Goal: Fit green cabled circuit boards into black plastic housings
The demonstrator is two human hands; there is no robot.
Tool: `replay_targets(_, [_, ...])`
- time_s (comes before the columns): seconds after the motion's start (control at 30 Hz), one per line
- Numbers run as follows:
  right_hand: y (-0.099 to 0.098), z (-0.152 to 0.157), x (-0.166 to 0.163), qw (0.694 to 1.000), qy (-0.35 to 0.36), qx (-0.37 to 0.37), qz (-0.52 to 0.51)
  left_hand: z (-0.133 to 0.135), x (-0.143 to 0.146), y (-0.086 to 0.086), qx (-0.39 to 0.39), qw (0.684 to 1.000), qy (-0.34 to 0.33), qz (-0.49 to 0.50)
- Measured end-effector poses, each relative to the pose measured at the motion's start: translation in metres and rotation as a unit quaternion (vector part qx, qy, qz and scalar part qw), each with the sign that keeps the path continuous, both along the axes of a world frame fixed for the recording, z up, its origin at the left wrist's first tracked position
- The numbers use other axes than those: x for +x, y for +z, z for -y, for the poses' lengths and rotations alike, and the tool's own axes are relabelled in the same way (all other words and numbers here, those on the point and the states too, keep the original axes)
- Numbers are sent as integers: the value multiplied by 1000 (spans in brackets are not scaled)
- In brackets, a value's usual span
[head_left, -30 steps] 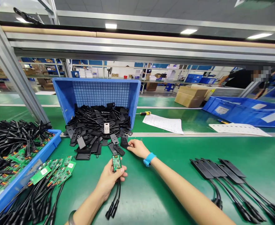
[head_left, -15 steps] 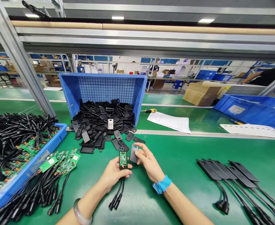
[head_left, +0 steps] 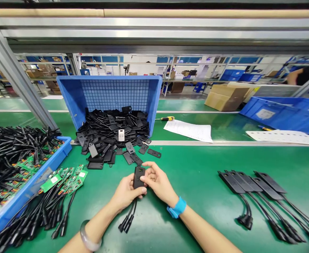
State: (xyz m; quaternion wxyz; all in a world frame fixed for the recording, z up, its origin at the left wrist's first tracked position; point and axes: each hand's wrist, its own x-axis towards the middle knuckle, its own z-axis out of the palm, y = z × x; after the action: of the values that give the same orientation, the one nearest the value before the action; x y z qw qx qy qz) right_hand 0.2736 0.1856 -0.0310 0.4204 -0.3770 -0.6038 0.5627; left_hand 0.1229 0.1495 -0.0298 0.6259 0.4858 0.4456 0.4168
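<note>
A small black plastic case [head_left: 138, 176] sits between my two hands, its cover lying over the circuit board, with a small display showing through the window near the top. My left hand [head_left: 128, 189] is closed around its left side and lower end, the thumb across the bottom. The fingers of my right hand [head_left: 158, 182] pinch the case from the right, thumb on the cover. Two black cables [head_left: 128, 218] with connectors hang from the lower end onto the green table. Beyond my hands lie loose black case parts [head_left: 112, 137], spilling from a tipped blue crate [head_left: 158, 102].
Left stands a blue bin [head_left: 67, 144] of wired boards, with loose green circuit boards [head_left: 73, 179] beside it. Cased units with cables [head_left: 269, 189] lie at right. Farther back are a screwdriver [head_left: 170, 118], paper sheets [head_left: 190, 130], a carton [head_left: 221, 98] and another blue crate [head_left: 288, 112].
My right hand has moved left and brought the cover onto the case, hiding the circuit board. My left hand keeps its hold. The view has shifted slightly.
</note>
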Motion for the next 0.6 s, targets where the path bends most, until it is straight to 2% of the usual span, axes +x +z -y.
replay_targets(0.1, [-1,-3,0,999,-1,-37,-25,0,1,1,32,999,-13,-36])
replay_targets(0.23, [-3,-8,0,998,39,-48,-4,2,2,2,40,996,-31,-78])
replay_targets(0.4, [-4,-8,-3,999,-12,-29,44,4,6,4,18,998,-35,-58])
replay_targets(0.5, [1,-2,-5,988,-58,61,128,4,9,4,1,1000,-6,-28])
replay_targets(0.6, [10,4,-5,943,-54,201,260,6,12,-3,-8,998,40,44])
